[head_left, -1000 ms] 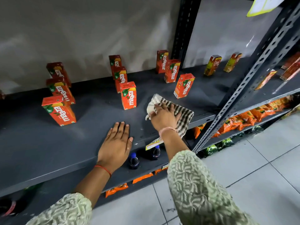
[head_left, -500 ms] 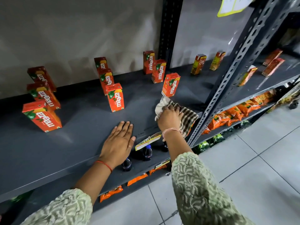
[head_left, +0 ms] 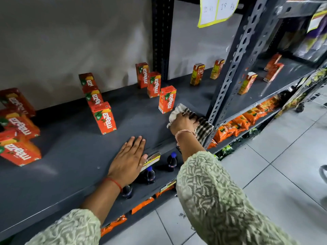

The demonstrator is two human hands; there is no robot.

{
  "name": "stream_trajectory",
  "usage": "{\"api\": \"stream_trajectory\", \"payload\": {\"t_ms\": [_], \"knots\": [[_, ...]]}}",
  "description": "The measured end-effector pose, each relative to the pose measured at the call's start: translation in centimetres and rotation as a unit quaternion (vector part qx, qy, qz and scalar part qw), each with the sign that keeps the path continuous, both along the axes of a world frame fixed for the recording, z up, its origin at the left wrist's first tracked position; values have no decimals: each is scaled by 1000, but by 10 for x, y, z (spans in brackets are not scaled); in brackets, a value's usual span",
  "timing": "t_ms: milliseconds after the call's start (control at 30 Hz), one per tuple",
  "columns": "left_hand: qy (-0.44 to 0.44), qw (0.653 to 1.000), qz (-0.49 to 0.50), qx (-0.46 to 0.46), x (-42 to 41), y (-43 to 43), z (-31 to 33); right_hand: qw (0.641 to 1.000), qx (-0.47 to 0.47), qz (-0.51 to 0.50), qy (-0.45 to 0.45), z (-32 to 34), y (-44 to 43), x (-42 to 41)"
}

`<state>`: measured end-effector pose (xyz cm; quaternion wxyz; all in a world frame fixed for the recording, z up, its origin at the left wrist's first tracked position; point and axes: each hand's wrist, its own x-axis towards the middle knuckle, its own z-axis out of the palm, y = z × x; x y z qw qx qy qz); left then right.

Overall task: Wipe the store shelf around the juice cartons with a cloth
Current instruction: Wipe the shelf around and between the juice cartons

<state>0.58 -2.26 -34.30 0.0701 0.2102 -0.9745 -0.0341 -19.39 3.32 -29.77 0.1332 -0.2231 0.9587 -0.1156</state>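
Observation:
A dark grey shelf [head_left: 74, 156] carries several upright orange juice cartons in rows. My right hand [head_left: 182, 123] presses a striped cloth [head_left: 203, 128] onto the shelf near its right front corner, just in front of one carton [head_left: 167, 99]. The cloth's white end shows beyond my fingers and its striped end hangs by the upright post. My left hand [head_left: 128, 160] lies flat, fingers spread, on the front of the shelf, in front of another carton [head_left: 104, 118]. Three more cartons [head_left: 19, 152] stand at the far left.
A perforated metal upright [head_left: 230, 73] stands right of the cloth. The neighbouring shelf bay holds more cartons [head_left: 247, 83]. Below are dark bottles [head_left: 170, 160] with blue caps and orange snack packets [head_left: 237, 122]. A price tag [head_left: 151, 160] hangs on the shelf edge. Tiled floor lies to the right.
My right hand has slid the cloth to the right and further back, up to the upright post. My left hand has stayed flat on the shelf. My view has shifted right.

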Motion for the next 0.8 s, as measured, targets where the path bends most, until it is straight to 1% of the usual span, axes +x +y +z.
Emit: {"api": "stream_trajectory", "payload": {"t_ms": [167,233,300,367,467,500,533,600,633,733,800], "knots": [[6,1000,2,-13,-1,-2,-3,994,30,-86,-60,4,-8,-19],[2,1000,2,-15,0,-3,-4,992,45,-108,-58,0,-12,-18],[2,1000,1,-16,0,-4,-3,993,70,-93,-30,-4,-7,-15],[4,1000,-5,-11,0,-3,-2,996,85,-26,8,-5,14,-4],[8,1000,-5,-8,-1,-1,-2,994,66,66,64,17,39,15],[11,1000,-7,-5,-2,-1,-2,991,60,81,89,22,41,16],[13,1000,-9,0,-2,-1,-3,991,36,67,106,25,40,13],[17,1000,-13,6,-3,-2,-3,994,12,35,107,21,27,6],[18,1000,-15,7,-2,-1,-3,995,2,26,93,19,23,5],[23,999,-16,23,-2,-1,-3,999,-2,22,42,8,21,9],[23,999,-16,28,-2,-2,-3,999,-12,26,23,1,23,14]]}}
